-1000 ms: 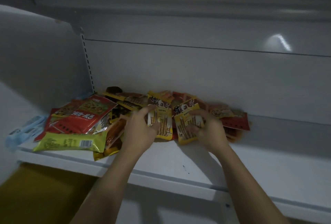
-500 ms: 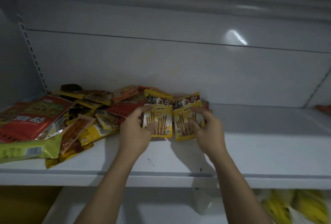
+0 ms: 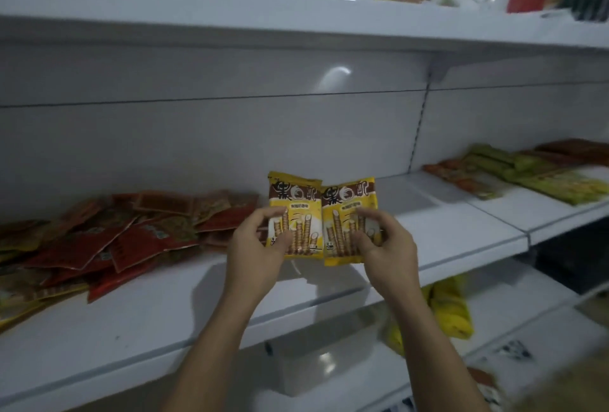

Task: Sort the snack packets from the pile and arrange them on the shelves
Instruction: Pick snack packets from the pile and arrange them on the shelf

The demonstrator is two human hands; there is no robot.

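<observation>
Yellow packets (image 3: 295, 199) upright; left hand (image 3: 255, 255), right hand (image 3: 389, 253) pinching

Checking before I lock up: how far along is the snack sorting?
Done: green and orange packets lie in rows on the right shelf section. In hand: two yellow packets, one gripped by the left hand, one by the right hand. Left: the big red pile at left is unsorted.

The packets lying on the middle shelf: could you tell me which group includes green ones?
The laid-out group at the far right; the jumbled pile on the left is mostly red and brownish, with no green showing.
</observation>
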